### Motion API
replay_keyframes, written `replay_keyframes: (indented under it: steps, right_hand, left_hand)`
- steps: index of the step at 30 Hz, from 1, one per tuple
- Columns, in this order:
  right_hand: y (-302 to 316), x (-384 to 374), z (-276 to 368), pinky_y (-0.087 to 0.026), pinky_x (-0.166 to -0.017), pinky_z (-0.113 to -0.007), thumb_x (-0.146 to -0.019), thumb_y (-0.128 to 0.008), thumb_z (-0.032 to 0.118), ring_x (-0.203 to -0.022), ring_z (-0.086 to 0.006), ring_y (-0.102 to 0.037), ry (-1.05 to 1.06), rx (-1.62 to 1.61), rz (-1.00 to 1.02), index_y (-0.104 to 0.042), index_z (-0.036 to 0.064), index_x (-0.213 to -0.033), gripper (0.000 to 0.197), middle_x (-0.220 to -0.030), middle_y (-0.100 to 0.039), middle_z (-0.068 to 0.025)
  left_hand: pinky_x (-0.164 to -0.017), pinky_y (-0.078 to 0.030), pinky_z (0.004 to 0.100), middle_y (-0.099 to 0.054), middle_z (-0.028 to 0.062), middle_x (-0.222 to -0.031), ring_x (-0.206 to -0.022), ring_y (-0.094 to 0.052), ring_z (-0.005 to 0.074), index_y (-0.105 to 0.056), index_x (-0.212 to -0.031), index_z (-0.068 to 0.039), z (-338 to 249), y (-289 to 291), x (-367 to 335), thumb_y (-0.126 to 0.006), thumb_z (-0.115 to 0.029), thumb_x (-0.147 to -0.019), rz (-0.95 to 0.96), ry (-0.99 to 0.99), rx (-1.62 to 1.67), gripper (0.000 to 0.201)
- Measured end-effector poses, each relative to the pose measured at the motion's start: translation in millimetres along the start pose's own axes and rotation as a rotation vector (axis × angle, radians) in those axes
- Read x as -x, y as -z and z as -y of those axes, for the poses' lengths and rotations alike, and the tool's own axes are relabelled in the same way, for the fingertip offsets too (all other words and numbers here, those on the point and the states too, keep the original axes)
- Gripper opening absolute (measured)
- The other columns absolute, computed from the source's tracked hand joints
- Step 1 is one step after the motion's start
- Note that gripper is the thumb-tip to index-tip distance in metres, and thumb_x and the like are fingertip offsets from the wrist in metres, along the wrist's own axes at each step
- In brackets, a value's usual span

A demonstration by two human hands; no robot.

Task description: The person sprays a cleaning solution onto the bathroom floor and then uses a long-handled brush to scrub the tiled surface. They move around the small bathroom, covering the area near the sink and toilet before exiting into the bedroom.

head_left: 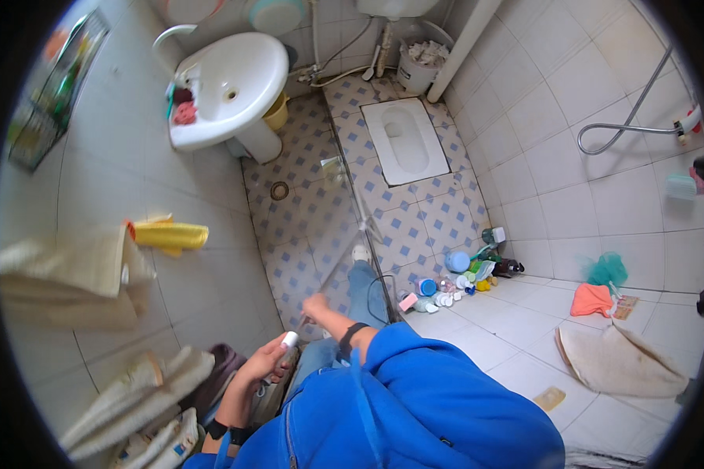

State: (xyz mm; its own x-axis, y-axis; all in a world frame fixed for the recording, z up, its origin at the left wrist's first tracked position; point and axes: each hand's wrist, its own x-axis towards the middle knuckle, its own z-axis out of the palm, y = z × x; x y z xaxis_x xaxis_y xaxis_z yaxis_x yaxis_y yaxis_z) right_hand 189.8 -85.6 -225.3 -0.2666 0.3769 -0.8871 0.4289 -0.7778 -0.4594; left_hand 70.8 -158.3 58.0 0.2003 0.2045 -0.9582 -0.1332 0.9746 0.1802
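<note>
My left hand (pixel 267 358) is wrapped around the upper end of a long-handled floor mop, just below its white end cap (pixel 289 339). Lower on the same pole (pixel 335 272), my right hand (pixel 314 307) is closed in a grip. The pole slants away from me to the tiled floor (pixel 297 227). Its far end, near the raised edge beside the squat toilet (pixel 405 141), is smeared by motion, so the mop head's shape is unclear. My shoe (pixel 360 253) is on the floor close to the pole.
A white pedestal sink (pixel 238 82) stands far left, with a floor drain (pixel 279 191) in front. Bottles (pixel 443 299) crowd the white ledge on the right. A bin (pixel 422 66) sits at the back. Towels (pixel 145 383) and a yellow cloth (pixel 170 234) hang at left.
</note>
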Motion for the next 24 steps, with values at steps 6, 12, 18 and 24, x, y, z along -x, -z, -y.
replay_keyframes:
  steps: [6,12,18,24]
  right_hand:
    - [-77.4,54.7,-27.0,-0.034,-0.036,-0.033,-0.091,-0.049,0.017,-0.042,-0.0185,-0.046,-0.190,-0.130,0.104,-0.059,-0.0021,-0.088,0.022,-0.075,-0.064,-0.0131]
    - [-74.5,71.6,-102.1,-0.034,-0.034,-0.030,-0.096,-0.044,0.024,-0.045,-0.0178,-0.052,-0.275,-0.030,0.155,-0.052,-0.0026,-0.109,0.030,-0.078,-0.065,-0.0138]
    - [-56.5,80.6,-183.5,-0.041,-0.036,-0.029,-0.099,-0.049,0.034,-0.047,-0.0198,-0.059,-0.318,0.082,0.021,-0.060,-0.0043,-0.103,0.040,-0.074,-0.068,-0.0129]
    - [-33.9,83.9,-274.3,-0.051,-0.041,-0.037,-0.097,-0.052,0.025,-0.055,-0.0298,-0.068,-0.264,0.060,-0.146,-0.057,-0.0084,-0.089,0.035,-0.070,-0.066,-0.0179]
  left_hand:
    - [-0.047,-0.039,0.0234,-0.046,0.0005,-0.073,-0.053,-0.039,0.0071,-0.026,-0.153,-0.034,104.8,19.1,24.2,-0.047,-0.025,-0.103,-0.063,-0.103,0.217,0.055]
    - [-0.045,-0.041,0.0226,-0.049,0.0012,-0.073,-0.050,-0.041,0.0059,-0.026,-0.153,-0.025,174.0,26.8,12.4,-0.047,-0.025,-0.103,0.032,-0.063,0.257,0.055]
    - [-0.044,-0.040,0.0232,-0.050,0.0005,-0.070,-0.050,-0.041,0.0070,-0.028,-0.153,-0.019,231.2,-7.8,-22.0,-0.049,-0.023,-0.102,0.004,-0.042,0.213,0.056]
    - [-0.042,-0.041,0.0246,-0.051,0.0016,-0.069,-0.050,-0.045,0.0081,-0.029,-0.153,-0.023,281.9,-54.4,-54.5,-0.052,-0.022,-0.101,-0.044,-0.009,0.164,0.057]
